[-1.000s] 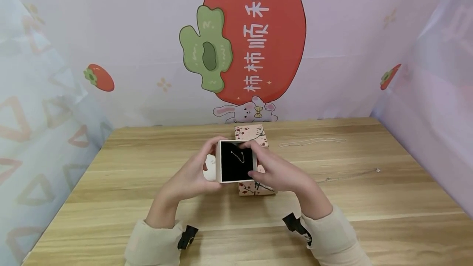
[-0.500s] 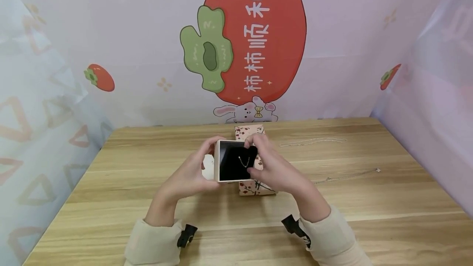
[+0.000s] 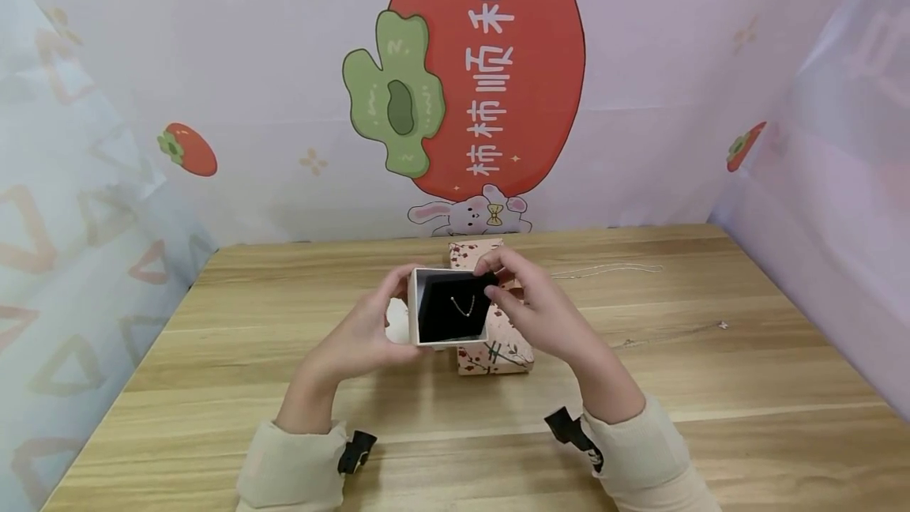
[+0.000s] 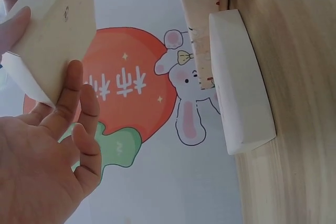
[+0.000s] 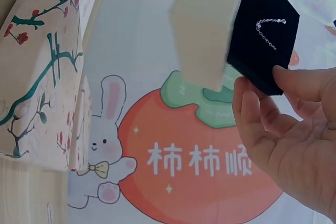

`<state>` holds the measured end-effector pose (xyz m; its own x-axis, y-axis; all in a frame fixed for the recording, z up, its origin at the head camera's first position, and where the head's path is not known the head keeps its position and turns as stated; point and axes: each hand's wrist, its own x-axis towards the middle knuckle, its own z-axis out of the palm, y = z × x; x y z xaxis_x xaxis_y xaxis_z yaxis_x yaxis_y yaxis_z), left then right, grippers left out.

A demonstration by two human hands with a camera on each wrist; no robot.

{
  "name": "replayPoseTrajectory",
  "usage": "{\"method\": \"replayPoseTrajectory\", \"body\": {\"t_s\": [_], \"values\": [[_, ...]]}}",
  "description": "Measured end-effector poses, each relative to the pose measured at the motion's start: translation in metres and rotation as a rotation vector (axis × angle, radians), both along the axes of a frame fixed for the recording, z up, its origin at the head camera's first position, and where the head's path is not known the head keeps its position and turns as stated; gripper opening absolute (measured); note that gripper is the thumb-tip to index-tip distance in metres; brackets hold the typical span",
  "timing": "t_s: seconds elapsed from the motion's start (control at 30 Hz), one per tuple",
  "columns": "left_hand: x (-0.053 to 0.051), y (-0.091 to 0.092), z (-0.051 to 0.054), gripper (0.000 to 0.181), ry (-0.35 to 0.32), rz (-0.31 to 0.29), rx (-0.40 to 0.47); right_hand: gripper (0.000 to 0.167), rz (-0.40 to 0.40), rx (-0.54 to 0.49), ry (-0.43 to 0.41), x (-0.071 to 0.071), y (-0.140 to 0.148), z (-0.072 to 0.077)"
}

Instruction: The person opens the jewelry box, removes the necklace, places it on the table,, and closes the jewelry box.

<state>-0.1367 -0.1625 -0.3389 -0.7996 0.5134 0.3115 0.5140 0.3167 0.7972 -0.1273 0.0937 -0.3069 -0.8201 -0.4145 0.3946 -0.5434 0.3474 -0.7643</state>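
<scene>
My left hand grips a small cream box by its sides, open face toward the head camera. The box's plain outer bottom faces the left wrist camera. A black padded insert stands tilted in the box, its right edge lifted past the rim. My right hand pinches that edge between thumb and fingers, as the right wrist view shows from the side. Across the front of the insert hangs a short thin chain, both its ends meeting the black surface.
Beneath the hands lies a pink box with a floral branch print. A white box-shaped piece sits beside it. Two thin chains rest on the table: one at the back right, another with a small pendant nearer.
My right fingers have moved from inside the box to the insert's right edge. The insert has gone from lying flat in the box to tilted, with that edge raised out.
</scene>
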Motion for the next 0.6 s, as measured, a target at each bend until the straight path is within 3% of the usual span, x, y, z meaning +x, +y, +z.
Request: {"method": "replayPoseTrajectory", "body": {"t_s": [0.1, 0.33, 0.6], "values": [[-0.001, 0.001, -0.001, 0.089, 0.031, 0.007, -0.028, 0.020, -0.006, -0.034, -0.008, 0.000, 0.001, 0.001], [0.001, 0.004, 0.000, 0.087, 0.030, -0.003, -0.049, 0.019, -0.056, -0.079, 0.027, 0.002, 0.005, 0.006], [0.006, 0.014, -0.008, 0.086, 0.038, -0.031, -0.119, 0.018, -0.121, -0.102, 0.015, 0.006, 0.012, 0.010]]}}
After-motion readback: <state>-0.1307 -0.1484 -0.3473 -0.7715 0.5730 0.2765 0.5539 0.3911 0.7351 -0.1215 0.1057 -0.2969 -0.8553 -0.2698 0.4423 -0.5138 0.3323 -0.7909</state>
